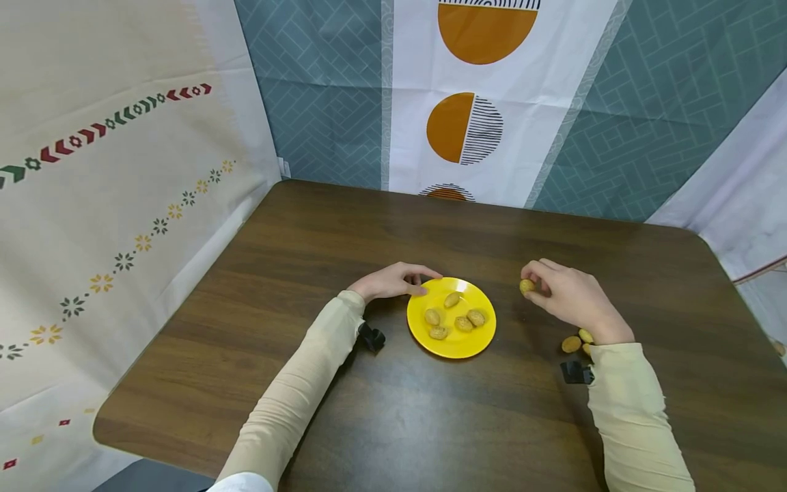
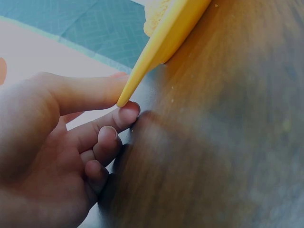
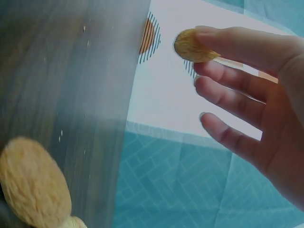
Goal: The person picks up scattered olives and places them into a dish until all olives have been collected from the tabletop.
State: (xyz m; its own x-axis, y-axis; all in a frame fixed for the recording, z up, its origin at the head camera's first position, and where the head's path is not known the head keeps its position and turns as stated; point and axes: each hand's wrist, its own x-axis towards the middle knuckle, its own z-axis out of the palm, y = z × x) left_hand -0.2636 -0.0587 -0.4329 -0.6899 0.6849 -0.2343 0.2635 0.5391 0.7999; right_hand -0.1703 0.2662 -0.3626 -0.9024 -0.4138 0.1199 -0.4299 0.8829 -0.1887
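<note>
My left hand [image 1: 389,281] pinches the left rim of a yellow plate [image 1: 451,346]. In the left wrist view the thumb lies on top of the plate's edge [image 2: 142,61], with a fingertip under it. Several small wrinkled potatoes [image 1: 464,324] lie on the plate. To its right, my right hand [image 1: 574,297] holds another small potato [image 1: 527,286] above the table. The right wrist view shows this potato [image 3: 187,45] between thumb and fingertips, the other fingers loosely bent.
A few loose potatoes [image 1: 570,344] lie on the brown wooden table [image 1: 393,424] beneath the right wrist, partly hidden by the sleeve. Patterned curtains [image 1: 332,96] hang behind the table's far edge, and a pale cloth [image 1: 123,205] hangs at the left.
</note>
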